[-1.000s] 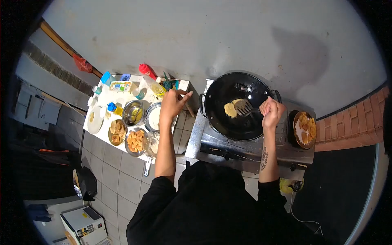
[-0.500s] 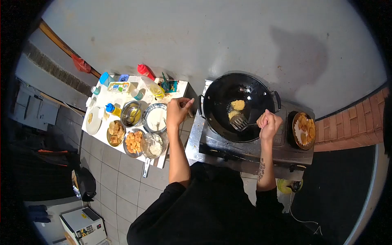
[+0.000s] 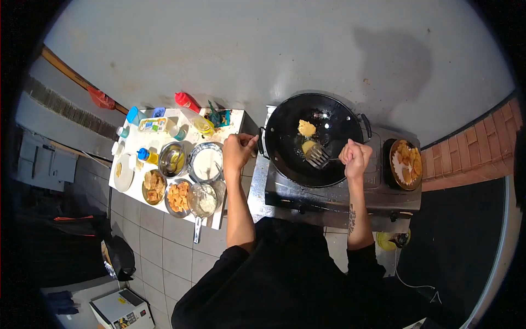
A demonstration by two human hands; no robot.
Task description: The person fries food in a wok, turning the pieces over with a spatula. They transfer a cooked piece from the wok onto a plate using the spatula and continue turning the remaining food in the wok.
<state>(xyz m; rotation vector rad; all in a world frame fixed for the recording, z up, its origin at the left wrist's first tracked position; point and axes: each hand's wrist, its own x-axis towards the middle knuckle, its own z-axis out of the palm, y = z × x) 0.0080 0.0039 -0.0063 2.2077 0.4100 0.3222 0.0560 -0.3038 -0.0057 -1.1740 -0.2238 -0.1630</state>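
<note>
Right hand [image 3: 356,159] clenches a slotted silver metal spatula [image 3: 316,157] at the nearer of two golden pieces [image 3: 307,129] in a round black wok [image 3: 339,134]; left hand [image 3: 238,152] curls beside its black handle [image 3: 261,145], grip unclear. Frying seems underway; turning calls for sliding low beneath.

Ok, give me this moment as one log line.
right hand: gripping slotted metal spatula | round black wok: two golden food pieces | left hand: near wok's left handle, contact unclear

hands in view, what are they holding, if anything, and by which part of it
The right hand holds the slotted turner by its handle. The left hand is beside the wok's side grip; whether it holds that cannot be told.
</note>
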